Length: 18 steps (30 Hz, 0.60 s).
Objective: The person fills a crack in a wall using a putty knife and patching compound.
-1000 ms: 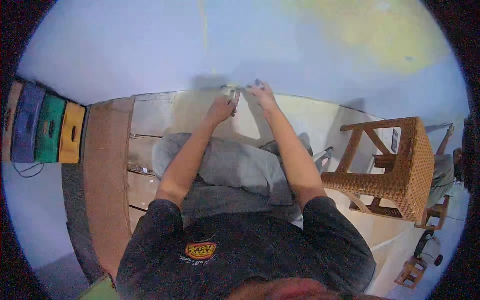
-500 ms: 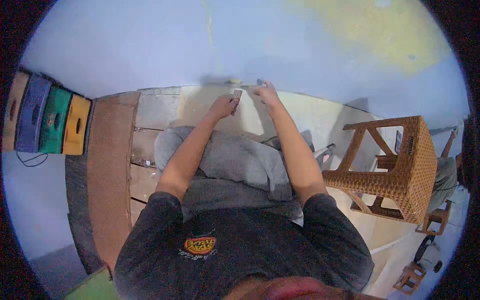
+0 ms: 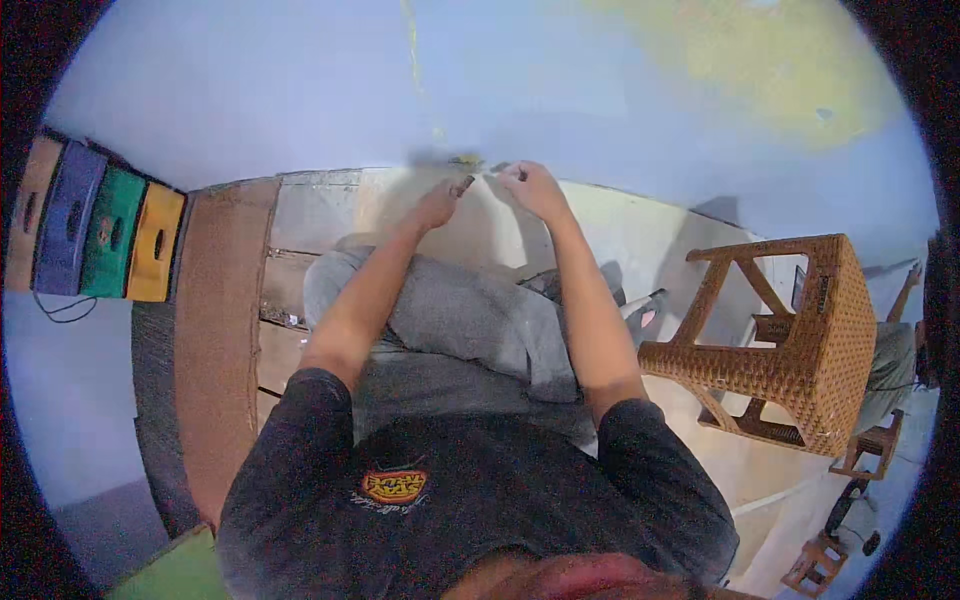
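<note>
My left hand (image 3: 436, 205) is closed on a small brownish object (image 3: 462, 186), too small for me to name. Just right of it, my right hand (image 3: 537, 190) has its fingers drawn together in a pinch; whatever they hold, if anything, I cannot make out. Both hands are close to the foot of the pale blue wall (image 3: 300, 90). Between and slightly beyond them is a small yellowish patch (image 3: 466, 160) where the wall meets the boards. The two hands are apart from each other.
A brown woven-pattern stool (image 3: 835, 350) lies on its side at my right. Blue, green and yellow stools (image 3: 150, 245) stand in a row at the far left, beside a brown strip (image 3: 225, 330). Another person's arm (image 3: 905, 290) shows at the right edge.
My left hand has shifted slightly left, and the object in it is more tilted. My right hand's fingers, raised before, are now bent lower toward the yellowish patch.
</note>
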{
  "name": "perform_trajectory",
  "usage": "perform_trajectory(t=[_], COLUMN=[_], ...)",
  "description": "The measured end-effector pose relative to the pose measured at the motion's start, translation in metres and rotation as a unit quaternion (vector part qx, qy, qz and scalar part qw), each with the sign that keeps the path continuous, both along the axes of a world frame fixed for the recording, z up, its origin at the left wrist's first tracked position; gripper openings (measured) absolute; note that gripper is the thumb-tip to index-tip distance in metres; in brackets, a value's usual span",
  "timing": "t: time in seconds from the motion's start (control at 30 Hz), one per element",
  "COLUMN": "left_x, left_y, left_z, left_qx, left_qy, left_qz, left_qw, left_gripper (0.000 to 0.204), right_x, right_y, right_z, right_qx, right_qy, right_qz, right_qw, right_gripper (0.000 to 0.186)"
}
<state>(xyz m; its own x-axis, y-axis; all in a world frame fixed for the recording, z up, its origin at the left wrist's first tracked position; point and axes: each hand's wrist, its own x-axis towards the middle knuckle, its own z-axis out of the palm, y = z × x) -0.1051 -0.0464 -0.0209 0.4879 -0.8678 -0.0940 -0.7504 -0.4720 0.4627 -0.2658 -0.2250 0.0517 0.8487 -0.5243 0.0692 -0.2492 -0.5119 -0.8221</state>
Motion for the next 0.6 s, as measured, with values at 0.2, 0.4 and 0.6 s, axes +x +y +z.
perform_trajectory(t=[0.2,0.4,0.6], left_x=[0.042,0.057,0.087], left_y=[0.003,-0.02,-0.012], left_z=[0.022,-0.008,-0.056], left_qx=[0.056,0.059,0.012], left_qy=[0.026,-0.148,-0.123], left_qz=[0.029,-0.006,0.033], left_qw=[0.998,0.987,0.992], left_gripper=[0.049,0.051,0.042], right_x=[-0.02,-0.027,-0.018], right_y=[0.015,0.01,0.019], right_z=[0.052,0.054,0.059], right_qx=[0.01,-0.027,-0.036], right_qy=[0.115,0.093,0.136], right_qz=[0.02,0.024,0.044], right_qw=[0.993,0.995,0.989], right_gripper=[0.045,0.044,0.044])
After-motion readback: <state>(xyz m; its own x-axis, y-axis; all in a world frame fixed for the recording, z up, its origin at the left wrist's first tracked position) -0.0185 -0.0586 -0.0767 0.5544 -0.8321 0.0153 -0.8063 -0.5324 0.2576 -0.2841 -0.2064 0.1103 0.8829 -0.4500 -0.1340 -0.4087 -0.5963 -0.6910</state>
